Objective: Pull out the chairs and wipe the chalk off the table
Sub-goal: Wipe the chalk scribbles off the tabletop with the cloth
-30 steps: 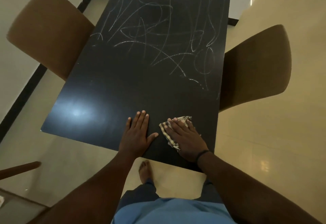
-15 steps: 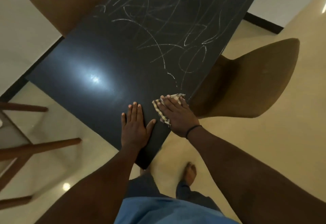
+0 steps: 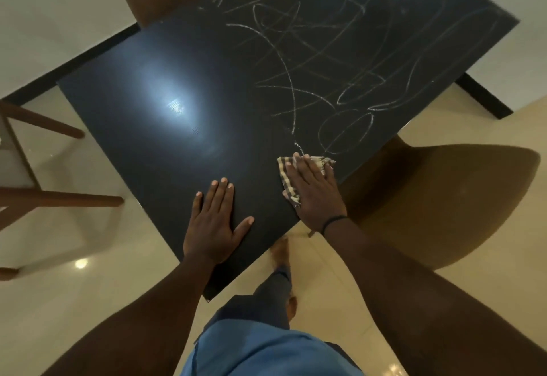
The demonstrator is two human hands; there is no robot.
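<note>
Your right hand [image 3: 312, 190] presses the cloth [image 3: 288, 181] flat beneath it, lower right of the table [image 3: 183, 150]; chalk scribbles [image 3: 325, 59] fill the upper right; left hand [image 3: 211, 224] lies flat, released.

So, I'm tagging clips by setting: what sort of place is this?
Probably a dining area in a home: a black table scrawled with chalk, brown chairs tucked at its sides, glossy tiled floor.

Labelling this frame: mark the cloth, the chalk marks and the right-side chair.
cloth [image 3: 284, 172], head view, checked edge left of the fingers
chalk marks [image 3: 349, 134], head view, oval loop near the cloth
right-side chair [image 3: 444, 198], head view, middle of brown backrest
</note>
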